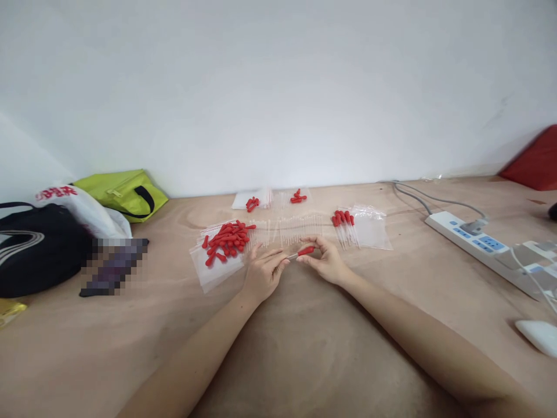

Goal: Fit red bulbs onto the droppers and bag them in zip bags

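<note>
Between my hands is a glass dropper tube (293, 256) with a red rubber bulb (306, 251) at its right end. My left hand (264, 273) pinches the tube, and my right hand (324, 260) grips the bulb between thumb and fingers. A pile of loose red bulbs (228, 239) lies on clear plastic bags left of my left hand. Just beyond my hands, rows of bare glass tubes (300, 229) are laid side by side. Several droppers with red bulbs fitted (343, 220) rest on a clear bag (374, 227) to the right.
Two small bags with red bulbs (298, 197) lie near the wall. A white power strip (470, 232) with grey cables stands at right, a white rounded object (538, 335) nearer me. A green bag (124, 194), a white plastic bag (93, 209) and a black bag (39, 249) sit at left.
</note>
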Tool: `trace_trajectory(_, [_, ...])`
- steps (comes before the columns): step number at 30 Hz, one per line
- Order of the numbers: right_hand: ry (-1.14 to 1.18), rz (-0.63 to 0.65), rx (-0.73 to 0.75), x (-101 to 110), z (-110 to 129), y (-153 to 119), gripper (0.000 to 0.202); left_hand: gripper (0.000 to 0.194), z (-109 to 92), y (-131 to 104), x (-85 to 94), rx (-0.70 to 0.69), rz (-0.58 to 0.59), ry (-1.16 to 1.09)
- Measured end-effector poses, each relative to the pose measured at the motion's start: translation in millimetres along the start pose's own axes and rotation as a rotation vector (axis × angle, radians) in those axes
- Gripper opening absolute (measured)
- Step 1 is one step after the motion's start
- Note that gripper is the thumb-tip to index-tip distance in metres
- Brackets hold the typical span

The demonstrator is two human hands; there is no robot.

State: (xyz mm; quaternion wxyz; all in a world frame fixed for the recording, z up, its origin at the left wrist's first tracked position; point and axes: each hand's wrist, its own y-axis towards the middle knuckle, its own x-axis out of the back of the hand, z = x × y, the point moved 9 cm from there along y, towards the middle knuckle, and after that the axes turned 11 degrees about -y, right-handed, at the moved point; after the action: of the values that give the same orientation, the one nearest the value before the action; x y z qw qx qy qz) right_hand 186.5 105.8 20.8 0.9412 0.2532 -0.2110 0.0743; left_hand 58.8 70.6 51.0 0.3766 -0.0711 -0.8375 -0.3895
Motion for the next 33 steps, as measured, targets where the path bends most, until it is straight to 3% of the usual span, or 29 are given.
trace_trajectory(4, [0.303,0.012,-0.148,-26,-8,-4,0.031,0.023,-1,1,-1.8,-0.006,0.025,-0.030])
trace_trajectory(7, [0.338,-0.056,-0.165,-21,-8,2,0.028,0.025,0,1,-5.4,0.017,0.077,-0.026])
trace_trajectory(9, [0.269,-0.134,-0.205,2,-15,10,0.029,0.027,5,1,-6.6,0.051,0.091,-0.002])
trace_trajectory(11, [0.109,-0.220,-0.254,37,-26,19,0.033,0.026,9,-1,-8.8,0.077,0.104,0.020])
trace_trajectory(14, [-0.306,-0.330,-0.321,95,-41,26,0.034,0.024,15,-2,-16.6,0.097,0.156,0.027])
trace_trajectory(16, [-0.579,-0.331,-0.394,119,-51,27,0.032,0.025,18,-3,-23.4,0.114,0.209,0.008])
trace_trajectory(18, [-0.773,-0.317,-0.477,129,-62,24,0.033,0.027,21,-4,-28.3,0.136,0.251,-0.012])
trace_trajectory(22, [-1.010,-0.275,-0.592,125,-77,19,0.034,0.029,22,-4,-30.5,0.152,0.275,-0.014])
trace_trajectory(26, [-1.083,-0.239,-0.609,116,-83,19,0.035,0.029,21,-4,-30.5,0.150,0.278,-0.019])
trace_trajectory(30, [-1.106,-0.274,-0.538,111,-72,22,0.035,0.029,20,-4,-30.2,0.148,0.280,-0.023])
trace_trajectory(33, [-1.066,-0.208,-0.432,91,-59,27,0.030,0.029,20,-4,-29.7,0.144,0.280,-0.018])
